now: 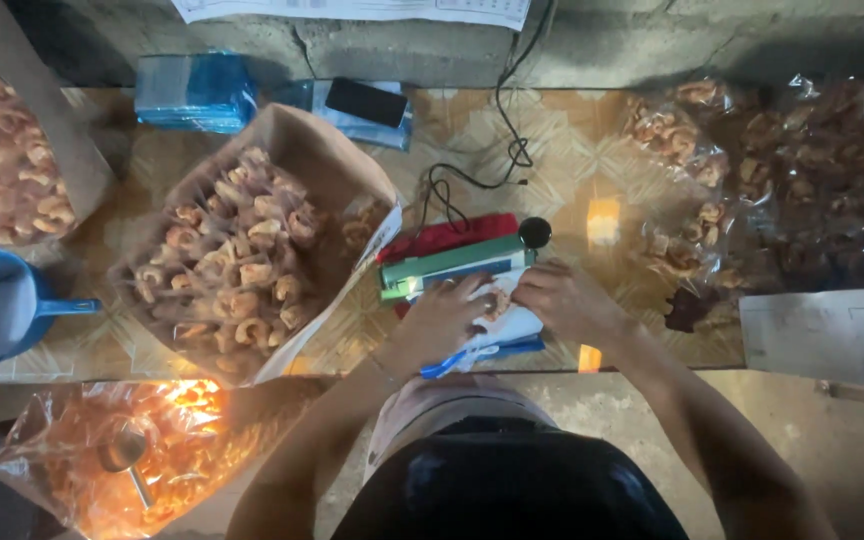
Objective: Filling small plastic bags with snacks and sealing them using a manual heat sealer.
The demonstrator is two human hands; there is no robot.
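Both hands (442,320) (564,300) pinch crinkly clear snack bag (508,322) at green sealer (452,266).

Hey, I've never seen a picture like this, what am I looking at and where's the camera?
There is one picture, taken by a camera worn on a person's head and looking straight down, so their arms reach up into the frame. No machine is working here, just two bare hands. The left hand and the right hand both grip a small clear bag of snacks at a green and red bar-shaped device with a black cord. On the patterned table stands a large open sack of curled fried pieces, with filled clear bags at the right, a stack of blue-tinted empty bags at the back and a blue scoop at the left.
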